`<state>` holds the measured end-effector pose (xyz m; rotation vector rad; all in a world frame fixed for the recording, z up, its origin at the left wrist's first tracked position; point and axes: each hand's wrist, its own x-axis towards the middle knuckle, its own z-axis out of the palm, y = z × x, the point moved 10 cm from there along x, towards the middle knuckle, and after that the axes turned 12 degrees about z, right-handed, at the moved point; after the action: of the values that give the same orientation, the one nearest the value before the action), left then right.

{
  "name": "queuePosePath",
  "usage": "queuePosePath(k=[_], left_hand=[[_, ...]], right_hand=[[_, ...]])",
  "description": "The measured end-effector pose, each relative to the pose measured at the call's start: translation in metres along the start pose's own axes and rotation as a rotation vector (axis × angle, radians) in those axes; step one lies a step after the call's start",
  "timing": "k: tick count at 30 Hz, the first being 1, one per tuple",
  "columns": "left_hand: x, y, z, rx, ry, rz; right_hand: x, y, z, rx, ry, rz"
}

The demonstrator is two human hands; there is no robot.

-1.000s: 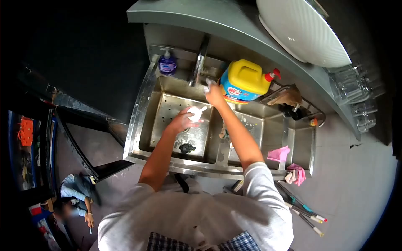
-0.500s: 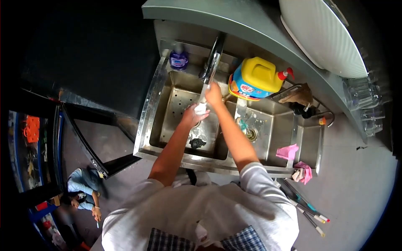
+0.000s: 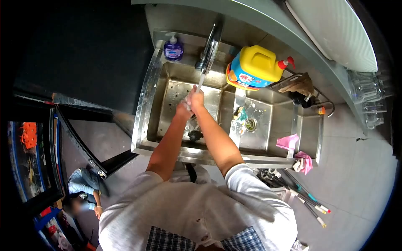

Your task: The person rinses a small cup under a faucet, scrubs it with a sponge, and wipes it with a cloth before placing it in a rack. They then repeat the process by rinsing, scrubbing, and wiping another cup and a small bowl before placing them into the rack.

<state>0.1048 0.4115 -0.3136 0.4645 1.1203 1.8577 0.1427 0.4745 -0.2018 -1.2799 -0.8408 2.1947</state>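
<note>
Below the chrome faucet [image 3: 212, 42], my two hands are pressed together in the left sink basin [image 3: 167, 90]. A stream of water [image 3: 202, 80] runs onto them. My left hand [image 3: 183, 109] is closed against the right one, wet and whitish, perhaps with suds. Curled fingers show on my right hand [image 3: 196, 98], which lies nearer the stream. Anything between the palms is hidden. Beneath my forearms, a dark scrubbing pad [image 3: 195, 135] rests on the basin floor. A purple soap pump bottle [image 3: 173, 49] stands at the rear left corner.
A yellow and blue detergent jug [image 3: 255, 69] with a red pump stands behind the right basin [image 3: 268, 121]. Pink cloths [image 3: 287, 142] hang near its front edge. White dishes [image 3: 339, 33] and glasses [image 3: 368, 90] line the shelf. Another person [image 3: 86, 188] crouches at lower left.
My right hand has come down from the faucet area to meet my left hand, and both have shifted left. The white patch on my left hand is smaller. The view has shifted slightly.
</note>
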Motion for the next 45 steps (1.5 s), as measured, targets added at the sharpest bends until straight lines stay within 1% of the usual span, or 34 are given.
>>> queuePosePath(k=[3,4,5,6,7,8,11,12,13,14,15,17,18,19,20,21,22,24,26,28,29,30,31,33,34,36,37,38,39,41,42,43,44,45], left_hand=[[0.01,-0.009,-0.01,0.192,0.022,0.076],[0.007,0.001,0.003,0.417,-0.035,0.071],[0.003,0.012,0.017,0.643,-0.092,0.069],[-0.008,0.065,0.049,1.032,-0.212,0.042],[-0.016,0.093,0.069,1.422,-0.332,0.019],[-0.014,0.091,0.067,1.361,-0.3,0.187],[0.01,0.033,0.044,1.193,-0.265,0.407],[0.013,0.026,0.032,0.627,-0.089,0.128],[0.005,0.02,0.041,0.061,0.084,-0.15],[-0.007,0.007,0.062,-0.509,0.258,-0.418],[-0.001,0.01,0.063,-0.453,0.194,-0.392],[0.004,0.012,0.057,-0.348,0.085,-0.334],[-0.007,0.023,0.059,-0.345,0.163,-0.353],[-0.021,0.017,0.055,-0.337,0.176,-0.385],[-0.019,0.017,0.054,-0.335,0.184,-0.389],[-0.014,0.02,0.049,-0.334,0.197,-0.39],[-0.01,0.005,0.036,-0.369,0.215,-0.38],[-0.027,0.024,0.046,-0.365,0.262,-0.408],[-0.027,0.033,0.054,-0.451,0.245,-0.426],[-0.027,0.039,0.059,-0.376,0.31,-0.452],[-0.026,0.042,0.059,-0.345,0.344,-0.462],[-0.015,0.029,0.055,-0.356,0.267,-0.415],[-0.012,0.029,0.052,-0.339,0.281,-0.4],[-0.012,0.023,0.054,-0.302,0.302,-0.386],[-0.015,0.01,0.047,-0.243,0.46,-0.484],[0.014,0.0,0.033,0.328,0.083,-0.225],[0.012,-0.006,0.05,-0.109,0.062,-0.302],[0.006,-0.009,0.069,-0.518,0.073,-0.431],[0.007,-0.009,0.075,-0.596,0.052,-0.479],[0.007,-0.019,0.074,-0.746,0.014,-0.584],[0.033,-0.097,0.035,-0.622,-0.042,-0.563],[0.046,-0.081,0.021,-0.289,-0.16,-0.293],[0.044,-0.06,0.023,-0.121,-0.133,-0.209],[0.044,-0.043,0.029,-0.021,-0.064,-0.188]], right_hand=[[-0.022,-0.004,0.007,0.25,-0.007,0.186],[-0.012,-0.003,0.0,0.095,0.01,0.094],[-0.004,-0.001,-0.007,0.064,-0.012,0.063],[0.003,0.0,-0.014,0.034,-0.034,0.033],[0.005,-0.003,-0.017,0.002,-0.06,0.003],[-0.008,-0.004,-0.013,0.0,-0.169,0.115],[-0.055,-0.074,-0.01,-0.54,0.138,-0.373],[-0.093,-0.108,-0.014,-0.703,0.281,-0.592],[-0.126,-0.136,-0.033,-0.836,0.455,-0.679],[-0.14,-0.148,-0.08,-0.965,0.674,-0.595],[-0.144,-0.158,-0.139,-1.011,0.825,-0.605],[-0.152,-0.156,-0.218,-1.161,1.116,-0.56],[-0.103,-0.123,-0.264,-1.16,0.958,-0.443],[-0.089,-0.11,-0.26,-1.144,0.804,-0.325],[-0.097,-0.11,-0.263,-1.144,0.892,-0.304],[-0.101,-0.118,-0.255,-1.125,0.92,-0.403],[-0.102,-0.12,-0.252,-1.108,0.919,-0.439],[-0.108,-0.118,-0.254,-1.096,0.932,-0.477],[-0.105,-0.111,-0.266,-1.13,0.943,-0.369],[-0.112,-0.113,-0.259,-1.192,0.989,-0.258],[-0.13,-0.125,-0.24,-1.271,1.107,-0.345],[-0.139,-0.136,-0.218,-1.26,1.076,-0.499],[-0.148,-0.144,-0.198,-1.246,1.044,-0.645],[-0.126,-0.13,-0.151,-1.07,0.688,-0.718],[-0.114,-0.116,-0.12,-0.97,0.503,-0.671],[-0.081,-0.084,-0.068,-1.083,0.331,-0.708],[-0.057,-0.064,-0.058,-0.889,0.193,-0.434],[-0.034,-0.043,-0.051,-0.746,0.058,-0.343],[-0.011,-0.021,-0.044,-0.601,-0.057,-0.24],[-0.014,-0.029,-0.03,-0.867,-0.012,-0.3],[-0.027,-0.038,-0.02,-0.888,0.045,-0.379],[-0.04,-0.047,-0.013,-0.909,0.105,-0.457],[-0.049,-0.055,-0.01,-0.932,0.169,-0.536],[-0.048,-0.058,-0.017,-0.857,0.243,-0.536]])
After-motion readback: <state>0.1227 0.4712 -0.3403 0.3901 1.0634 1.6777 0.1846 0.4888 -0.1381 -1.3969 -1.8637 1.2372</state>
